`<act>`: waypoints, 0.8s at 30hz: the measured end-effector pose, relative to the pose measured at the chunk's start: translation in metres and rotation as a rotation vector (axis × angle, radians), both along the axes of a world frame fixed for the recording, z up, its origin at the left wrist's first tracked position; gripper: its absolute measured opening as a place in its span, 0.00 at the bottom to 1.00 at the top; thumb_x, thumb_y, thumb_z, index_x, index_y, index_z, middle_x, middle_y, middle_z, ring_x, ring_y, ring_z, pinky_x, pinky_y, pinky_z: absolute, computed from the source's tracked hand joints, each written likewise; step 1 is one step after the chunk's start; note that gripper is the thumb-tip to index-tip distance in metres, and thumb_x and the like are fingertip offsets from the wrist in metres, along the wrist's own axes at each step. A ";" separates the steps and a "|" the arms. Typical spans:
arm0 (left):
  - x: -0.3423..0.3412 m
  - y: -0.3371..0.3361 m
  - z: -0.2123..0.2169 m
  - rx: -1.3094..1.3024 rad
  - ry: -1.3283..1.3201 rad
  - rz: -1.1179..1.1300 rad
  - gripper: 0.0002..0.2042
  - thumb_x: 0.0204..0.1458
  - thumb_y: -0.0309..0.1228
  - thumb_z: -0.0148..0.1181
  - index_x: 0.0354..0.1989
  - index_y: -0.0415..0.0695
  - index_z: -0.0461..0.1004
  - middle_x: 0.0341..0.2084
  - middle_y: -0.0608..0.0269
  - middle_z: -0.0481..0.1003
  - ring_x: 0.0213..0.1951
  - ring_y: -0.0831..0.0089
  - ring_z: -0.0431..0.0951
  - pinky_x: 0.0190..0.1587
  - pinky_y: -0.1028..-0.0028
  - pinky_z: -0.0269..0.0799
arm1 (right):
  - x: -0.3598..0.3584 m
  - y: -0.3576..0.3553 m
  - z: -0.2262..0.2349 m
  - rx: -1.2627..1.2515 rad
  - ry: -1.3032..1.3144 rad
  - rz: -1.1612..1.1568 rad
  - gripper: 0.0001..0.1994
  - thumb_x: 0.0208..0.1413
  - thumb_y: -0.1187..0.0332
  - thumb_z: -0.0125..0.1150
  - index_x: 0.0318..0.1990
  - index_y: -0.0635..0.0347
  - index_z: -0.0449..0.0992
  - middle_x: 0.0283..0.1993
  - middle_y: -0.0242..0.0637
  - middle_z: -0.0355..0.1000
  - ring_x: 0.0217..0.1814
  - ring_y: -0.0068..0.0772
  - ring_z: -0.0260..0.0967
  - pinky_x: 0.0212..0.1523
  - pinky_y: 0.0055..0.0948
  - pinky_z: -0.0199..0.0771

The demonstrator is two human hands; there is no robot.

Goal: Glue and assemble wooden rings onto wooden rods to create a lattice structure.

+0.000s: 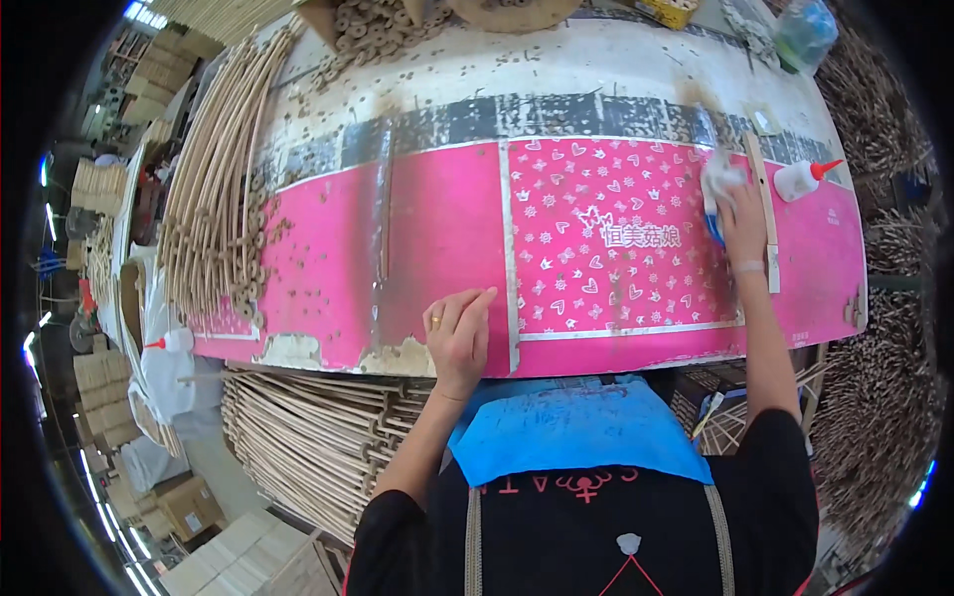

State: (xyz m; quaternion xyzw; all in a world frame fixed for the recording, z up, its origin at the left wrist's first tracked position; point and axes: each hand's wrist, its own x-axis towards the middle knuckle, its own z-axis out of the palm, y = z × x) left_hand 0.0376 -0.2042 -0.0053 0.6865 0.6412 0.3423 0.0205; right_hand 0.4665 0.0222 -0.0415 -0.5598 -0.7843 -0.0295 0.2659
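Observation:
My left hand [459, 343] is above the near edge of the pink printed sheet [437, 209], its fingers bent and thumb and forefinger pressed together. Whatever may be in that pinch is too small to make out. Farther off to the right, my right hand [745, 226] has its fingers curled on a crumpled white-and-blue thing [717, 184], perhaps a rag. Just right of that hand lies a narrow wooden strip [761, 184] with a pale lower end. Beyond the strip, a white glue bottle [795, 182] with a red nozzle stands or leans on the sheet.
Long bundled wooden rods [214, 179] with small rings lie at the left. More rods [308, 427] are stacked below the table's front edge. Loose wooden rings [373, 25] are heaped at the back. A second red-tipped bottle [177, 341] is at the left. Dense sticks [884, 397] fill the right.

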 end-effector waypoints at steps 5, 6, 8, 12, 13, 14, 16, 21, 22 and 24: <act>-0.062 -0.022 0.004 0.110 -0.057 0.211 0.12 0.57 0.22 0.57 0.49 0.40 0.79 0.43 0.58 0.78 0.46 0.60 0.77 0.51 0.64 0.67 | -0.016 -0.124 0.028 -0.199 0.071 -0.052 0.09 0.57 0.74 0.61 0.44 0.65 0.75 0.41 0.49 0.72 0.47 0.53 0.71 0.48 0.40 0.70; -0.084 -0.026 -0.001 0.151 -0.144 0.342 0.12 0.59 0.21 0.55 0.49 0.39 0.78 0.42 0.57 0.79 0.46 0.61 0.77 0.51 0.64 0.68 | -0.021 -0.142 0.033 -0.273 0.150 -0.039 0.09 0.57 0.75 0.62 0.44 0.65 0.75 0.41 0.48 0.72 0.47 0.49 0.71 0.48 0.37 0.71; -0.137 -0.037 -0.009 0.207 -0.284 0.570 0.11 0.63 0.21 0.51 0.50 0.37 0.78 0.41 0.56 0.78 0.45 0.64 0.77 0.51 0.67 0.69 | -0.052 -0.154 0.046 -0.389 0.314 0.036 0.08 0.55 0.77 0.63 0.43 0.65 0.75 0.40 0.42 0.72 0.45 0.41 0.73 0.48 0.33 0.71; -0.202 -0.046 -0.016 0.245 -0.405 0.705 0.12 0.65 0.21 0.49 0.52 0.37 0.77 0.40 0.56 0.78 0.43 0.67 0.76 0.50 0.69 0.69 | -0.203 -0.142 0.067 -0.463 0.452 0.371 0.10 0.55 0.73 0.65 0.44 0.62 0.76 0.40 0.42 0.73 0.43 0.40 0.73 0.44 0.35 0.72; -0.206 -0.046 -0.012 0.229 -0.392 0.707 0.12 0.65 0.21 0.50 0.52 0.37 0.77 0.40 0.56 0.77 0.43 0.66 0.75 0.50 0.68 0.69 | -0.251 -0.142 0.071 -0.457 0.535 0.479 0.11 0.55 0.70 0.65 0.45 0.61 0.76 0.39 0.42 0.72 0.41 0.42 0.72 0.42 0.37 0.72; -0.203 -0.044 -0.013 0.228 -0.399 0.700 0.12 0.65 0.21 0.50 0.52 0.37 0.77 0.40 0.56 0.77 0.43 0.66 0.75 0.50 0.68 0.69 | -0.290 -0.140 0.069 -0.502 0.554 0.624 0.12 0.55 0.69 0.64 0.46 0.59 0.76 0.40 0.43 0.72 0.43 0.45 0.72 0.42 0.39 0.72; -0.201 -0.040 -0.012 0.259 -0.275 0.673 0.12 0.65 0.21 0.49 0.53 0.36 0.77 0.39 0.56 0.77 0.44 0.66 0.75 0.50 0.67 0.69 | -0.369 -0.151 0.063 -0.422 0.601 0.832 0.14 0.55 0.68 0.66 0.49 0.57 0.77 0.40 0.43 0.72 0.42 0.44 0.73 0.43 0.39 0.74; -0.209 -0.053 -0.035 0.214 -0.478 0.698 0.15 0.67 0.23 0.47 0.59 0.35 0.72 0.46 0.53 0.75 0.46 0.64 0.74 0.53 0.66 0.69 | -0.473 -0.164 0.016 -0.086 0.092 1.058 0.04 0.51 0.66 0.59 0.33 0.51 0.72 0.32 0.33 0.69 0.38 0.34 0.74 0.38 0.35 0.75; -0.208 -0.048 -0.035 0.204 -0.447 0.680 0.15 0.68 0.24 0.47 0.59 0.35 0.72 0.47 0.53 0.75 0.47 0.64 0.74 0.53 0.66 0.70 | -0.487 -0.140 0.003 -0.145 0.077 0.899 0.04 0.52 0.65 0.59 0.34 0.50 0.73 0.34 0.34 0.70 0.38 0.35 0.74 0.36 0.34 0.75; -0.204 -0.042 -0.037 0.135 -0.403 0.652 0.15 0.68 0.27 0.48 0.57 0.34 0.72 0.48 0.50 0.76 0.49 0.60 0.75 0.54 0.64 0.70 | -0.506 -0.071 -0.008 0.024 0.169 0.647 0.06 0.51 0.63 0.60 0.36 0.49 0.75 0.34 0.35 0.71 0.37 0.35 0.74 0.36 0.37 0.75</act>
